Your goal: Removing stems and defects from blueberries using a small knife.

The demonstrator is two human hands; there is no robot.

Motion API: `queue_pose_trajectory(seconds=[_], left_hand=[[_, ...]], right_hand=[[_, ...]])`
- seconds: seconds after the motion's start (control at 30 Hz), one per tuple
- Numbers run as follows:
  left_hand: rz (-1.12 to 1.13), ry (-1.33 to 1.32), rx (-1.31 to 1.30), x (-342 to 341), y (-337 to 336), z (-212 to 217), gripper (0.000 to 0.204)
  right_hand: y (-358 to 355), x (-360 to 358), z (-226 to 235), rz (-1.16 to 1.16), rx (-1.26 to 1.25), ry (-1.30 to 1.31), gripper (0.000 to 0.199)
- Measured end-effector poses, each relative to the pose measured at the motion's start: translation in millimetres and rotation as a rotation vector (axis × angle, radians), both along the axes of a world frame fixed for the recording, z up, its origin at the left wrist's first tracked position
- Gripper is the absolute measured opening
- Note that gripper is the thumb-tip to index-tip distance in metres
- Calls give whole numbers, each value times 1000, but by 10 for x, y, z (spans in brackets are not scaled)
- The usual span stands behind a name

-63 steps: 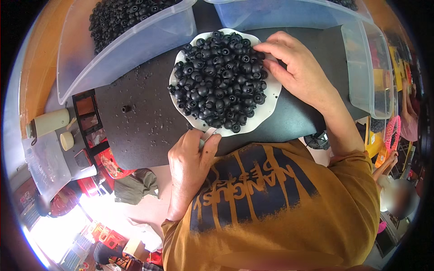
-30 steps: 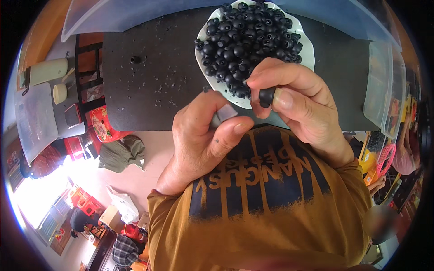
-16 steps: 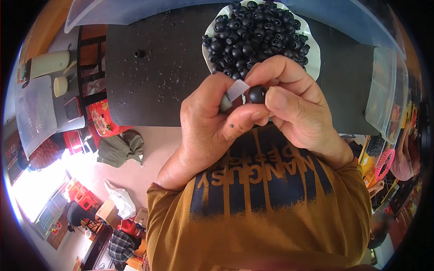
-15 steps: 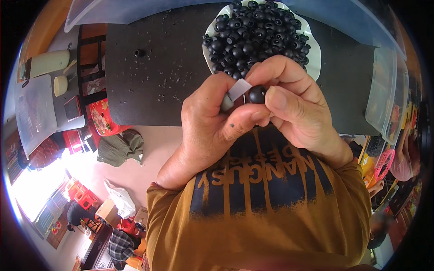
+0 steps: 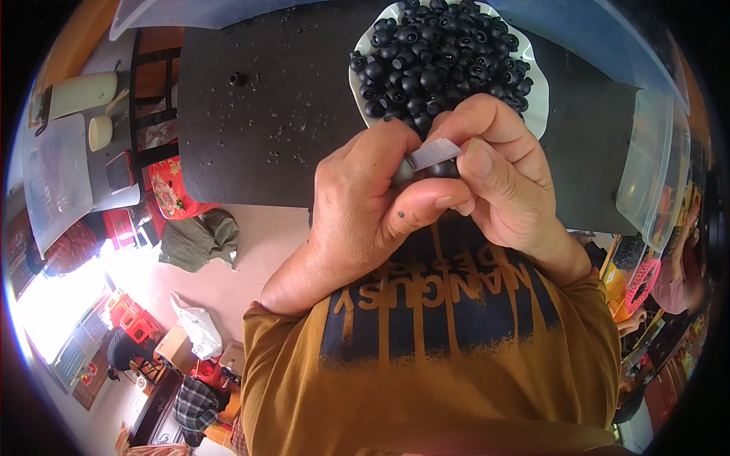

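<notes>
My left hand (image 5: 353, 182) is closed round the grey handle of a small knife, its pale, flat blade (image 5: 436, 153) jutting out to the right. Pinched in the fingers of my right hand (image 5: 511, 171) is a round black knob-like piece (image 5: 444, 170), partly hidden by the blade and fingertips. The blade lies across the upper side of this piece, and my left thumb reaches beneath it to my right fingers. Just beyond my hands, many similar black pieces (image 5: 430, 61) are heaped on a white scallop-edged plate (image 5: 538, 95).
On the dark table (image 5: 266, 167) lie a lone black piece (image 5: 237, 78) and scattered black crumbs. A clear plastic bin (image 5: 642, 163) stands at the right edge, with translucent plastic along the far side. To the left are a chair (image 5: 156, 99) and a side surface holding a phone (image 5: 119, 172).
The blade has moved right, from beside the black piece to across its upper side, covering part of it. My two hands are closer together. The whole view has shifted slightly.
</notes>
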State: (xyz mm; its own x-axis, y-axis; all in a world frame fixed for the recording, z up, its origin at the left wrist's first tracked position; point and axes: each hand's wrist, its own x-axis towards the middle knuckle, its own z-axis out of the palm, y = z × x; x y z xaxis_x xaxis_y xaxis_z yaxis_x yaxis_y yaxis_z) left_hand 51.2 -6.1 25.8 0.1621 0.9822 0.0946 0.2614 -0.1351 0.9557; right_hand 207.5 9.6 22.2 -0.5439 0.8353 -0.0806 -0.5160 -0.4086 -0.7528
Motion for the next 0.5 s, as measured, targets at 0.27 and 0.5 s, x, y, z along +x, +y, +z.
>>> queue_pose_trajectory(seconds=[0.27,0.5], left_hand=[[0,105,58,7,26,-9,54],[26,187,211,24,47,-92,50]], right_hand=[[-3,-9,-47,-55,-25,91,12],[-19,-22,-54,-57,-30,67,10]])
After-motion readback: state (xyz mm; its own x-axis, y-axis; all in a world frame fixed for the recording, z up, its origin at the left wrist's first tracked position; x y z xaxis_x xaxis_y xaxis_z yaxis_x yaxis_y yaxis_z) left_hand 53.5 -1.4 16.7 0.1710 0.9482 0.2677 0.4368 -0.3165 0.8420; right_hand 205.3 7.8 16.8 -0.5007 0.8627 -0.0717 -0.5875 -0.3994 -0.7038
